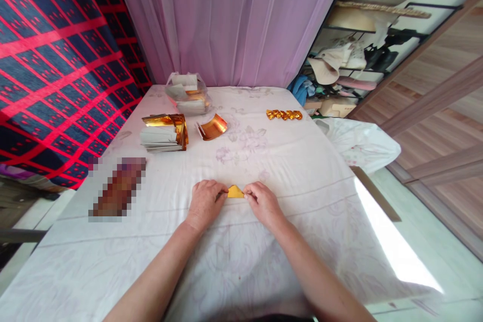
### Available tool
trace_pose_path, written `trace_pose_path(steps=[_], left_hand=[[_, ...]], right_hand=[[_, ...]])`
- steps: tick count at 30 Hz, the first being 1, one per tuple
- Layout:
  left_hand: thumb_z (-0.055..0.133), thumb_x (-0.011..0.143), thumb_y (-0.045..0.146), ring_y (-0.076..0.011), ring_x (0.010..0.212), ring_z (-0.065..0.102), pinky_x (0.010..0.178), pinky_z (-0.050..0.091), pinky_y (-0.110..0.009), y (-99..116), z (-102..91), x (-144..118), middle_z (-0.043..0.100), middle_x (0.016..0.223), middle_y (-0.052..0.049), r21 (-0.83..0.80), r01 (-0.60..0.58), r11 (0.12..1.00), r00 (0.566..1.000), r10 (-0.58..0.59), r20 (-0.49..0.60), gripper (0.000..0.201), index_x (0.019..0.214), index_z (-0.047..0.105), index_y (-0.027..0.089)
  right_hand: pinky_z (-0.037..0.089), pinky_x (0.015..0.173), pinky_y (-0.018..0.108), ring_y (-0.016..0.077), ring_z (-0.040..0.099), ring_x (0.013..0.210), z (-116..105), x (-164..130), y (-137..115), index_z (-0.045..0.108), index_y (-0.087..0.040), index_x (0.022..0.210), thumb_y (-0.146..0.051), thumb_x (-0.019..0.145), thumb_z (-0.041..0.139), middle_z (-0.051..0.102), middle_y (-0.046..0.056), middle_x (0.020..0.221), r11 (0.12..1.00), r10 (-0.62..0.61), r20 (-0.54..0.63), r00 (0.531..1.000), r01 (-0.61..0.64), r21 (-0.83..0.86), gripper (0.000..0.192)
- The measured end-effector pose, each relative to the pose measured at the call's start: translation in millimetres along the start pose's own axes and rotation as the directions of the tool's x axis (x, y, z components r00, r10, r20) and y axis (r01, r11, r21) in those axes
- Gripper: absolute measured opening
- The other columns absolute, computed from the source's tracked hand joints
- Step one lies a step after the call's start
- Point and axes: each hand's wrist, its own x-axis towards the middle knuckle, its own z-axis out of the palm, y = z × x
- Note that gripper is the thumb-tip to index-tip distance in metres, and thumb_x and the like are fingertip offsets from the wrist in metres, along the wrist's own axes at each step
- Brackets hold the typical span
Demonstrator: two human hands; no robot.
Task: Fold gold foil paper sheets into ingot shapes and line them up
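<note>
Gold foil paper (235, 191), folded to a small triangle, lies flat on the table (287, 161) near the middle of its near half. Left hand (205, 203) pinches its left corner, fingers curled shut on it; right hand (261, 201) pinches the right corner likewise, knuckles up. Both hands rest on the white floral cloth (245, 261).

Further items: curled gold sheet (212, 127) beyond, left of centre; stack of sheets (164, 133) topped with gold, just left of it toward the left edge; clear bag (187, 92) of sheets at the far left corner; row of folded gold pieces (284, 114) toward the far right edge; white plastic bag (358, 143) hanging over the right edge.
</note>
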Motion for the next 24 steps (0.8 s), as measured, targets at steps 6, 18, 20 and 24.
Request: trace_pose_path(steps=[6, 18, 20, 24], left_hand=[[0.051, 0.095, 0.027, -0.0232, 0.093, 0.056, 0.085, 0.039, -0.039, 2.7, -3.3, -2.6, 0.067, 0.091, -0.004, 0.124, -0.065, 0.99, 0.998, 0.063, 0.024, 0.029, 0.116, 0.069, 0.035], [0.046, 0.093, 0.012, -0.026, 0.094, 0.058, 0.097, 0.033, -0.047, 21.3, -6.8, -2.7, 0.064, 0.091, -0.009, 0.455, -0.27, 0.849, 0.963, 0.234, 0.134, 0.029, 0.113, 0.066, 0.018], [0.044, 0.093, 0.012, -0.0263, 0.093, 0.058, 0.096, 0.034, -0.046, 20.3, -7.4, -2.2, 0.064, 0.091, -0.01, 0.454, -0.291, 0.842, 0.957, 0.253, 0.145, 0.03, 0.112, 0.066, 0.018], [0.041, 0.094, 0.012, -0.027, 0.093, 0.059, 0.092, 0.036, -0.045, 14.3, -8.1, -4.0, 0.064, 0.094, -0.01, 0.446, -0.321, 0.836, 0.947, 0.278, 0.16, 0.034, 0.12, 0.063, 0.019]], right_hand=[[0.046, 0.08, 0.029, 0.018, 0.06, 0.088, -1.6, -2.9, -2.0, 0.068, -0.021, 0.103, -0.008, 0.087, 0.049, 0.064, 0.005, 0.093, 0.992, -0.077, 0.046, 0.996, 0.081, -0.1, 0.029], [0.042, 0.073, 0.034, 0.0207, 0.059, 0.083, -13.3, 8.3, -35.5, 0.06, -0.02, 0.127, -0.014, 0.095, 0.047, 0.062, 0.009, 0.094, 0.743, -0.061, 0.371, 0.927, 0.29, -0.603, 0.035], [0.042, 0.073, 0.035, 0.0211, 0.059, 0.083, -14.2, 10.5, -35.2, 0.062, -0.019, 0.123, -0.011, 0.093, 0.048, 0.063, 0.009, 0.092, 0.723, -0.123, 0.391, 0.912, 0.352, -0.595, 0.033], [0.043, 0.071, 0.034, 0.0208, 0.057, 0.082, -13.8, 6.3, -19.8, 0.06, -0.021, 0.124, -0.007, 0.091, 0.049, 0.063, 0.008, 0.091, 0.711, -0.271, 0.347, 0.898, 0.43, -0.557, 0.037]])
